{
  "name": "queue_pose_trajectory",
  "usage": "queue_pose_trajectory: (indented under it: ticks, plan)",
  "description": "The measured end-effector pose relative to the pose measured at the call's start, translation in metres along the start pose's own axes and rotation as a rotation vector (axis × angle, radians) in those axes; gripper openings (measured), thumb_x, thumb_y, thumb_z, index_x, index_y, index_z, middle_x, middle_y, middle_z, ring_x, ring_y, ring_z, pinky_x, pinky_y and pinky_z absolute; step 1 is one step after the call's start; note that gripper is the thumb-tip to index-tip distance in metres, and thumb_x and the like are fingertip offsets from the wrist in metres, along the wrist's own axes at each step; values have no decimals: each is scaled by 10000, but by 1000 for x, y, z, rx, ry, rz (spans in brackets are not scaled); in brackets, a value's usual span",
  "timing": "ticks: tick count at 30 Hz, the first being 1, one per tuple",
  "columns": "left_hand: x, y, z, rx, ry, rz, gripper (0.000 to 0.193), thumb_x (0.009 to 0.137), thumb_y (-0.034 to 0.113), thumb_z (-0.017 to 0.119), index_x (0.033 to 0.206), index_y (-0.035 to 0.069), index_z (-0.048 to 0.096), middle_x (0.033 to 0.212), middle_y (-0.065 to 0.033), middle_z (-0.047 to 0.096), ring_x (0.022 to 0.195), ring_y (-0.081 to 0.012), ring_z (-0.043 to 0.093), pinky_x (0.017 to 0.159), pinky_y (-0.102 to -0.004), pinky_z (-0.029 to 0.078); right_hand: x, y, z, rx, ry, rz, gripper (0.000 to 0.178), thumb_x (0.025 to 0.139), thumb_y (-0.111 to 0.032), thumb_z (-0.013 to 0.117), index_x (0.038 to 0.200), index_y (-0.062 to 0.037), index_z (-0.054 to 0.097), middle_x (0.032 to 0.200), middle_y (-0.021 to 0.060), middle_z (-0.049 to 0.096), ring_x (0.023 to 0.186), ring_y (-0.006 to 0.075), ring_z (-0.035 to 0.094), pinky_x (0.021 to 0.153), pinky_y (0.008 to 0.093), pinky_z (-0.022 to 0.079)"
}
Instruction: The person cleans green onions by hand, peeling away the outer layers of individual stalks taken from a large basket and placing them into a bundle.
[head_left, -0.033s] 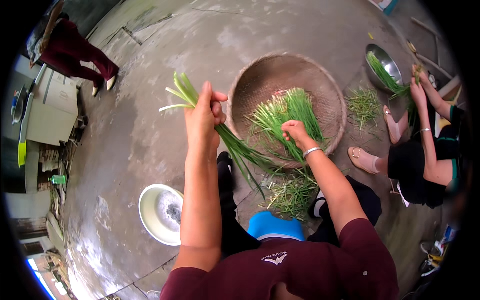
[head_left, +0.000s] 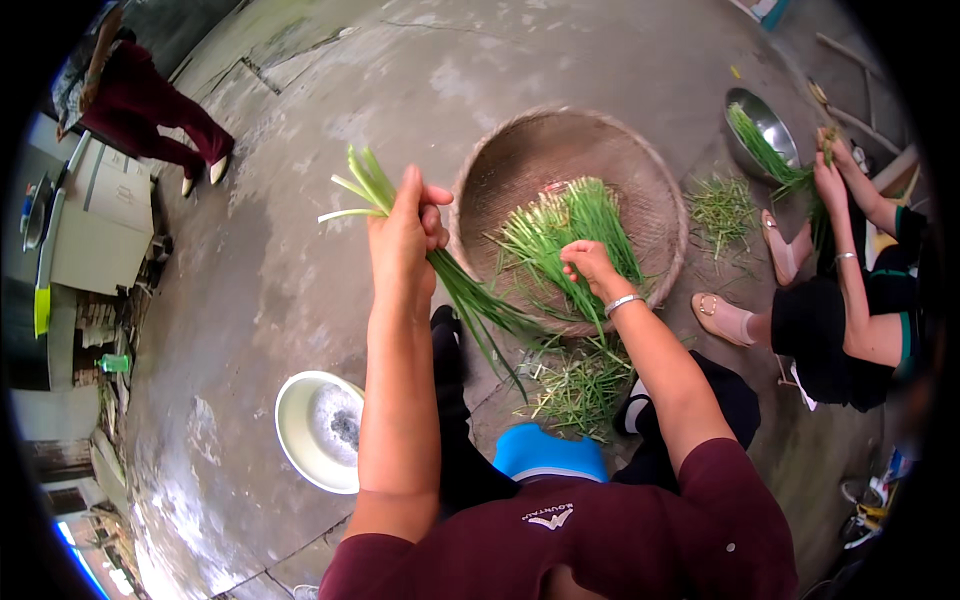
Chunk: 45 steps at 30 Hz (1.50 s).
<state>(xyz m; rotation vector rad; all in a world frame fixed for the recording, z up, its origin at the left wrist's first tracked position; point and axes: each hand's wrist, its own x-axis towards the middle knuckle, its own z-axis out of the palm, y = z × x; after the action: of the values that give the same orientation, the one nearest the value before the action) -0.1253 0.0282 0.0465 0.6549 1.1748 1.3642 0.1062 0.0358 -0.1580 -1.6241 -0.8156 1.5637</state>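
Observation:
My left hand (head_left: 402,225) is closed round a small bunch of chives (head_left: 478,298). The pale cut-looking ends stick out beyond the thumb side, and the long green leaves hang down to the right, over the basket's near left edge. My right hand (head_left: 590,268), with a bracelet at the wrist, is over the heap of chives (head_left: 603,215) in the round woven basket (head_left: 672,170). Its fingers are curled together; whether something thin is pinched in them I cannot make out.
Loose trimmings (head_left: 580,390) lie between my feet, before a blue stool (head_left: 545,450). A white bucket (head_left: 290,430) of sudsy water stands at left. On the right, a seated person's hands (head_left: 832,165) hold greens beside a metal bowl (head_left: 740,100). Another person (head_left: 165,110) stands far left.
The whole view has shifted very slightly. Both hands keep their places and their grip.

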Motion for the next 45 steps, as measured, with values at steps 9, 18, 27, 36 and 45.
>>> queue_pose_trajectory:
  ticks: [9, 18, 27, 36, 45]
  plan:
    - [-2, -11, 1, 81, -100, -2, 299, 794, 240, 486, 591, 21, 501, 441, 24, 359, 351, -53, 284, 338, -191, 231, -46, -50, -20, -98, -34, 2, 61, 701, -65, 553, 723, -15, 525, 620, 39, 523, 476, 107, 488, 360, 218, 364]
    - [-12, -34, 24, 207, -254, -1, 232, 764, 210, 528, 627, 25, 550, 451, 25, 382, 361, -57, 311, 336, -193, 243, -108, -112, -27, 99, -110, -226, 90, 715, -66, 553, 787, -24, 520, 645, 22, 520, 511, 93, 489, 390, 204, 369]
    - [-24, -50, 47, 13, -178, 8, 233, 708, 103, 584, 899, -27, 559, 665, -53, 569, 378, -43, 372, 330, -171, 282, -162, -125, -9, 267, -272, -403, 92, 732, -41, 538, 813, -23, 498, 662, 30, 517, 553, 99, 498, 474, 208, 395]
    - [-32, -46, 53, -171, -271, -57, 223, 733, 145, 591, 852, -37, 543, 637, -48, 549, 378, -38, 304, 373, -206, 281, -165, -101, 4, -255, 53, -904, 98, 686, -3, 572, 780, -16, 545, 684, 6, 517, 599, 59, 497, 529, 184, 409]
    - [-32, -43, 52, -86, -424, -41, 250, 752, 115, 547, 954, -32, 526, 533, 29, 402, 399, -51, 294, 402, -204, 273, -180, -106, 4, -579, 60, -1087, 158, 640, -45, 596, 776, -26, 517, 658, 83, 502, 560, 209, 521, 512, 286, 422]
